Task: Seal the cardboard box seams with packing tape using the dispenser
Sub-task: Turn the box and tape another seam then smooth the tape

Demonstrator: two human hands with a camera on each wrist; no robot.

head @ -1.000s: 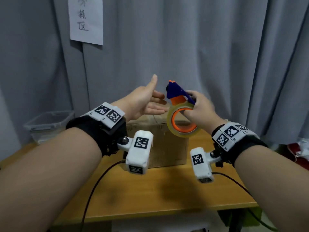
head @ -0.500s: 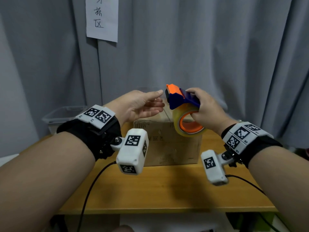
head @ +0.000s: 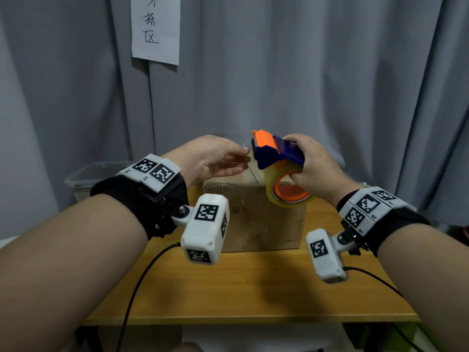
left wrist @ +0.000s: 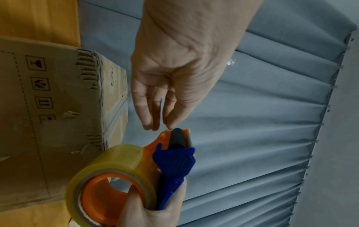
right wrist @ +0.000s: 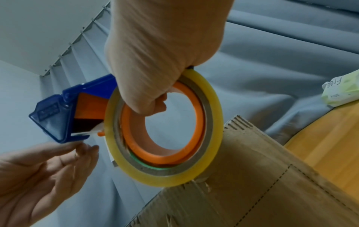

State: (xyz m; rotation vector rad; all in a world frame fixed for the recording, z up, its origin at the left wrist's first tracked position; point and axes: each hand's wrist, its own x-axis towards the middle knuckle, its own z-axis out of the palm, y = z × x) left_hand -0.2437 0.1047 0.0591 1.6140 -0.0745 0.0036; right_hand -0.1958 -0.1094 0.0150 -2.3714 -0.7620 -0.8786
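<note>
My right hand (head: pixel 300 161) grips the blue and orange tape dispenser (head: pixel 276 153) in the air above the brown cardboard box (head: pixel 261 224), with fingers hooked through the orange core of the clear tape roll (head: pixel 284 196). My left hand (head: pixel 243 154) reaches palm down to the dispenser's front. In the left wrist view its thumb and fingertips (left wrist: pixel 149 122) meet at the dispenser's (left wrist: pixel 174 158) tip. In the right wrist view the left hand (right wrist: pixel 83 149) pinches the clear tape end under the blue guard (right wrist: pixel 50 119). The closed box (left wrist: pixel 58 107) stands on the table.
The wooden table (head: pixel 253 288) carries a clear plastic bin (head: pixel 94 174) at the back left and a pale green packet (right wrist: pixel 342 90) at the far right. A grey curtain with a paper sign (head: pixel 154 29) hangs close behind. Wrist camera cables (head: pixel 142 280) trail over the front edge.
My left hand turned from open and palm-sideways to palm down and brought its fingertips to the dispenser's front. The right hand tipped the dispenser more level.
</note>
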